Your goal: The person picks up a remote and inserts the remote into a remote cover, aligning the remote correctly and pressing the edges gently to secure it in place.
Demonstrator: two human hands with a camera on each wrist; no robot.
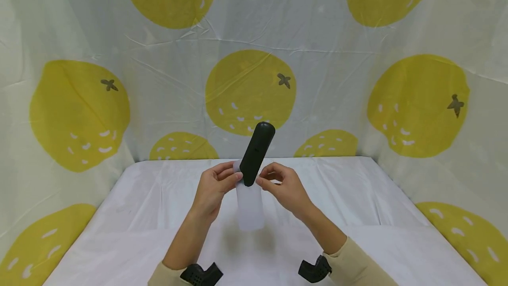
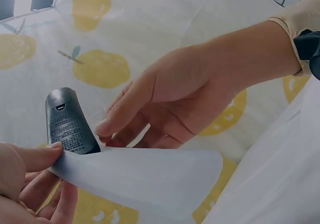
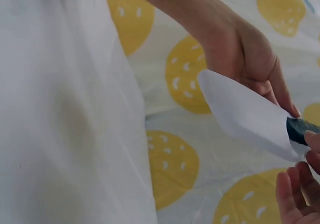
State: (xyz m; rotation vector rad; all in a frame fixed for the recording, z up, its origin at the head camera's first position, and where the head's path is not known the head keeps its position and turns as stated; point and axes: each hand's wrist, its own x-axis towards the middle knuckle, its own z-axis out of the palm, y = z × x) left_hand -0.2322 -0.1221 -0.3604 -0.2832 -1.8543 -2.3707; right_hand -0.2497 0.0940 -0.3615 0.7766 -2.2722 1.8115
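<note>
A dark, rounded, elongated device (image 1: pixel 258 149) stands tilted with its lower end in the mouth of a white translucent pouch (image 1: pixel 250 208). Printed text and a small slot show on the device (image 2: pixel 69 129) in the left wrist view. My left hand (image 1: pixel 212 189) pinches the pouch's left edge, its thumb right at the device's lower end. On the other side, my right hand (image 1: pixel 287 189) has thumb and forefinger brought together at the pouch's right rim. The pouch (image 3: pixel 245 111) hangs below both hands in the right wrist view.
A white cloth (image 1: pixel 337 206) covers the table beneath the hands. Curtains with yellow fruit prints (image 1: pixel 250 92) enclose the back and sides. Dark wrist cameras (image 1: pixel 202 273) sit at both beige sleeves (image 1: pixel 359 264).
</note>
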